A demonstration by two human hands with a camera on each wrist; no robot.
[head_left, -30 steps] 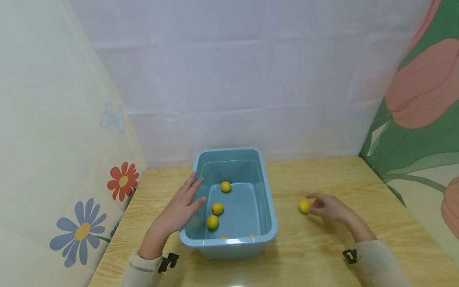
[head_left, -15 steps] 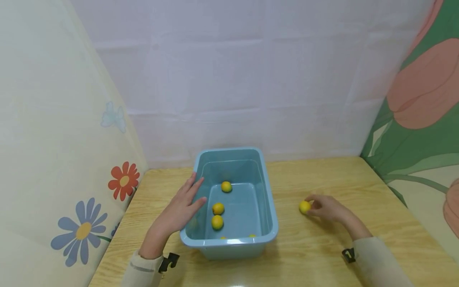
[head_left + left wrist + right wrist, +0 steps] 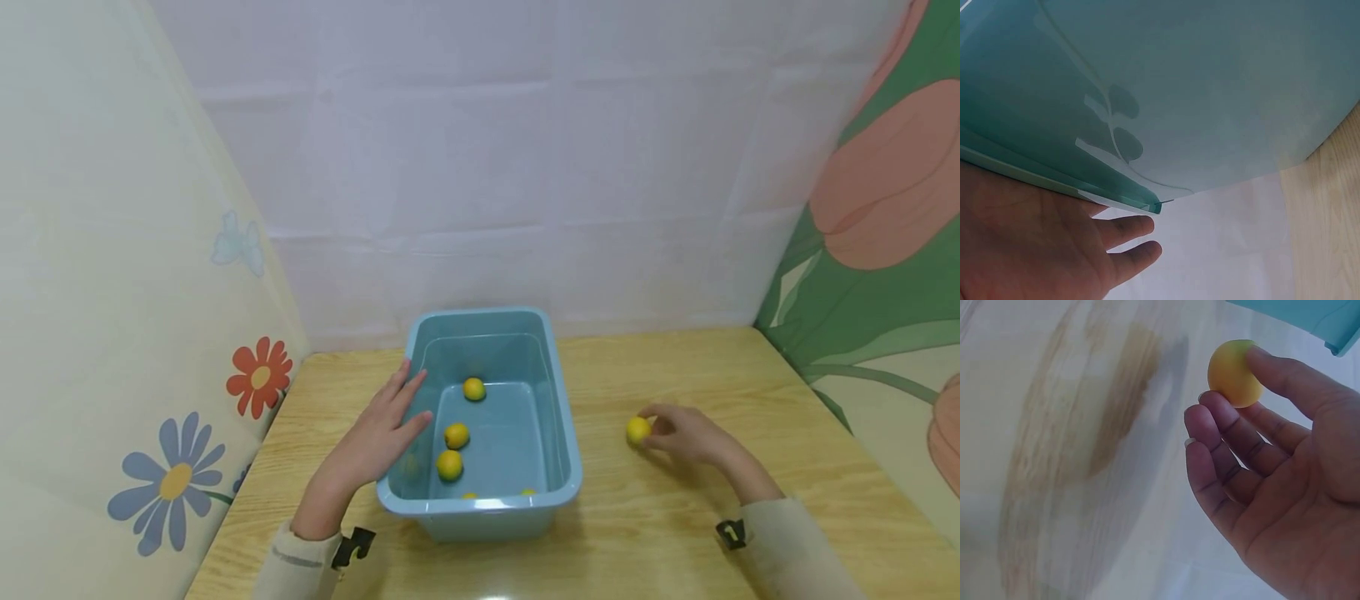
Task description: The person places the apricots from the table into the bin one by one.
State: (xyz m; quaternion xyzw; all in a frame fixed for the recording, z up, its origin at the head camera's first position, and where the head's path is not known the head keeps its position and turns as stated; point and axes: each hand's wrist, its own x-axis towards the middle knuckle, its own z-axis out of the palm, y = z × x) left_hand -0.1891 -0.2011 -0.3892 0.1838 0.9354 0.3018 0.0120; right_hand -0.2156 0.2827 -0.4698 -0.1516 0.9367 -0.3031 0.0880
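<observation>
My right hand pinches a small round yellow fruit between thumb and fingers, over the right half of the table. In the right wrist view this fruit shows a greenish top, with the thumb on one side and fingertips below. My left hand lies with fingers spread over the left rim of a light blue plastic tub. From the left wrist, the palm is seen against the rim's outer edge. Several similar fruits lie inside the tub, among them one yellow fruit near its left wall; its front wall partly hides others.
The tub stands on a wood-grain table, left of my right hand. A white cloth backdrop rises behind the table. Printed panels flank it, a flowered panel at left and a green-and-pink panel at right.
My right thumb and fingers have closed onto the yellow fruit. One fruit in the tub rolled right, then slightly back left. My left hand has stayed on the rim.
</observation>
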